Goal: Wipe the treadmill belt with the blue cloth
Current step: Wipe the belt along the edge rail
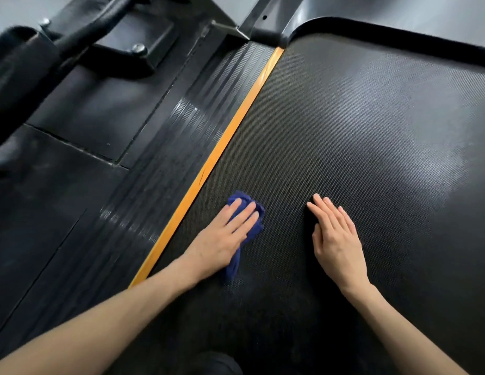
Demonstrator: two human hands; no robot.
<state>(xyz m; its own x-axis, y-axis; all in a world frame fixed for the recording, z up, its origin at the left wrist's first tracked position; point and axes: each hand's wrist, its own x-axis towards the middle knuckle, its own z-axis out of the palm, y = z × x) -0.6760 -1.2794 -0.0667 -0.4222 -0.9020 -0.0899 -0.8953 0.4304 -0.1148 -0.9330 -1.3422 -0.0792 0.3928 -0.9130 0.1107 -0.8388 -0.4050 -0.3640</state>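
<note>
The blue cloth (246,226), soft, light and bunched, lies on the treadmill belt (371,136) near its left edge by the orange strip (222,147), pinned under the flat, extended fingers of the left hand (222,236); it likely handles best pressed from above, while the right hand (336,239) rests open and empty on the belt.

On the dark textured treadmill belt (357,131), the left hand (222,239) presses flat on the crumpled blue cloth (252,226) near the orange strip (230,131), while the right hand (336,236) rests flat on the belt nearby.
</note>
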